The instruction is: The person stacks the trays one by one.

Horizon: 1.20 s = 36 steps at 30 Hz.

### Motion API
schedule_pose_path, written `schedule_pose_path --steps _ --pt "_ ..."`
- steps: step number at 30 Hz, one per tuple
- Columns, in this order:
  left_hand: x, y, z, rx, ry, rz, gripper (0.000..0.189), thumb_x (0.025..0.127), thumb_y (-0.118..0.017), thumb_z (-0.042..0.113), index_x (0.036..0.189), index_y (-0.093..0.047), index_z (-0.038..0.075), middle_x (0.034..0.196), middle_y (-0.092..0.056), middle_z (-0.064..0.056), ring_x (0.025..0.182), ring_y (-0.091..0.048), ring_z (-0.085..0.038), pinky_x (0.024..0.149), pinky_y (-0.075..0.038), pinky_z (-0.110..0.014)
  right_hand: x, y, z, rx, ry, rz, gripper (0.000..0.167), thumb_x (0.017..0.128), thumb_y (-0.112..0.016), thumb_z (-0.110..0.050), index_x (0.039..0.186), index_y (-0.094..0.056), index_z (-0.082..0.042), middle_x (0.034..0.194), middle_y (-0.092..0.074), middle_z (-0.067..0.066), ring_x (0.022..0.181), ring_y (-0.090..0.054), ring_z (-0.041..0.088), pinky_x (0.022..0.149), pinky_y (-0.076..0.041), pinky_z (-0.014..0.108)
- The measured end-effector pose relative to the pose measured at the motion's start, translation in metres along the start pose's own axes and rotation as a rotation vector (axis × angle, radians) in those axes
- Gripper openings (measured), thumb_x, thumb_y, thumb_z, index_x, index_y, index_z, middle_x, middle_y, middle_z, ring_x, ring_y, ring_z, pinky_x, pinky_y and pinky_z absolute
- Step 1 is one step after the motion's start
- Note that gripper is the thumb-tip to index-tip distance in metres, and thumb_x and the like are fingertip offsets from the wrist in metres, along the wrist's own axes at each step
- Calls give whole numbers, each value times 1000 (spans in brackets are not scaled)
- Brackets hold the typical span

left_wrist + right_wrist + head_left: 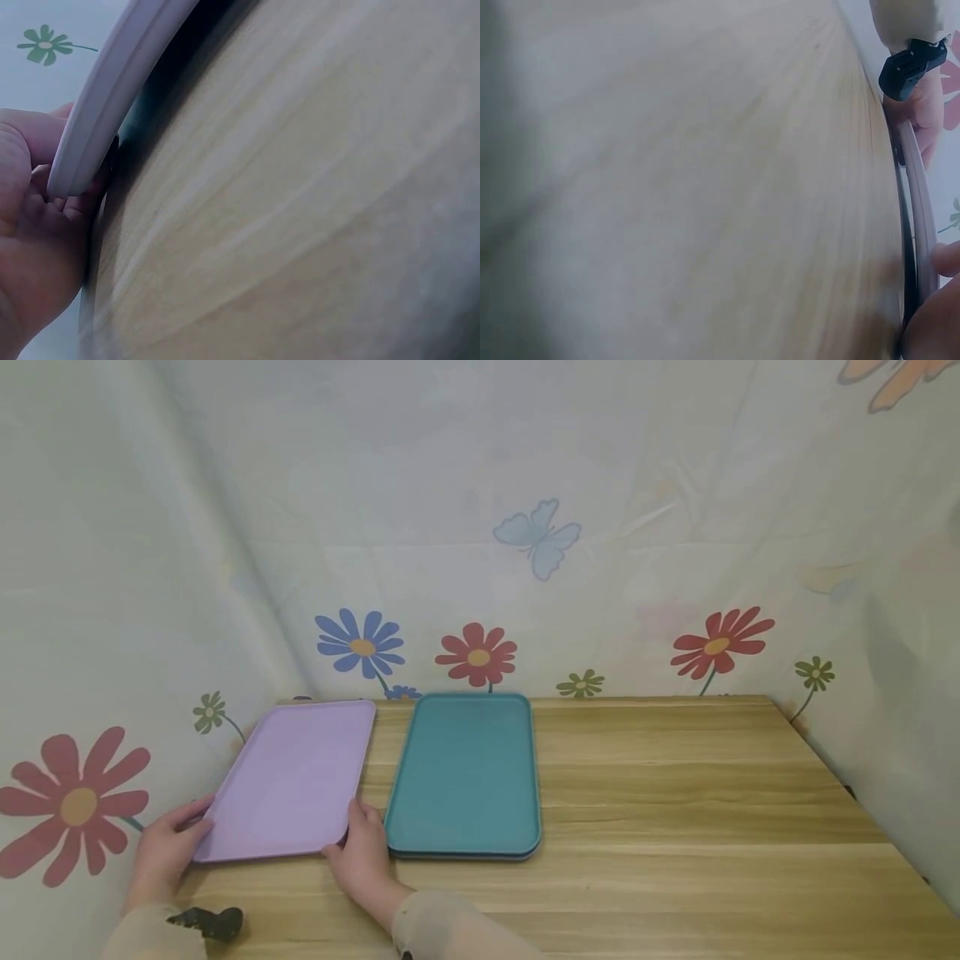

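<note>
A lilac rectangular tray [288, 777] lies flat at the left of the table, its near edge between my two hands. My left hand [163, 853] grips its near left corner, thumb on the rim and fingers round the underside, as the left wrist view shows beside the tray's pale rim [112, 90]. At the near right corner my right hand [363, 860] holds the tray, thumb on the near edge and fingers along the right side. A dark gap shows under the tray's rim [922, 217] in the right wrist view.
A teal tray [468, 777] lies just right of my right hand, with a second rim showing beneath it. The wooden table [690, 810] extends to the right. A flower-printed cloth [622, 527] hangs behind and along the sides. A black wrist camera [217, 923] sits at my left sleeve.
</note>
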State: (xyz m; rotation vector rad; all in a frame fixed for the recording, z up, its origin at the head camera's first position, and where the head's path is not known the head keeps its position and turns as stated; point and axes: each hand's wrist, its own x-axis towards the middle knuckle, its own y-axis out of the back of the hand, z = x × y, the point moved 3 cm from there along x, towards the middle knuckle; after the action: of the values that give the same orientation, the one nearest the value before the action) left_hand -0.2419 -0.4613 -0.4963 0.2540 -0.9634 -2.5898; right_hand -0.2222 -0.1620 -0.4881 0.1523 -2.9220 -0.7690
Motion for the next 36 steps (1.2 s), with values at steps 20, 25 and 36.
schedule_pose_path --steps 20,25,36 --pt "-6 4 -6 -147 70 33 57 99 -57 28 148 -41 3 153 -33 -22 142 -27 -40 116 -23 -49 -1 0 1 140 23 19 67 82 -78 -7 141 -49 2 132 -54 13 124 -52 23 102 -44 25" --pt "-9 4 -8 -186 75 43 56 98 -60 32 146 -45 9 154 -37 -13 144 -27 -33 117 -22 -39 -2 0 1 264 14 21 63 84 -74 -2 141 -48 6 134 -52 16 124 -53 24 99 -45 21" --pt "-12 8 -6 -234 90 27 52 96 -64 38 144 -50 23 141 -45 21 140 -32 -14 90 -30 -2 -4 5 -2 316 37 65 56 84 -72 3 135 -52 11 124 -56 16 108 -61 21 90 -50 20"
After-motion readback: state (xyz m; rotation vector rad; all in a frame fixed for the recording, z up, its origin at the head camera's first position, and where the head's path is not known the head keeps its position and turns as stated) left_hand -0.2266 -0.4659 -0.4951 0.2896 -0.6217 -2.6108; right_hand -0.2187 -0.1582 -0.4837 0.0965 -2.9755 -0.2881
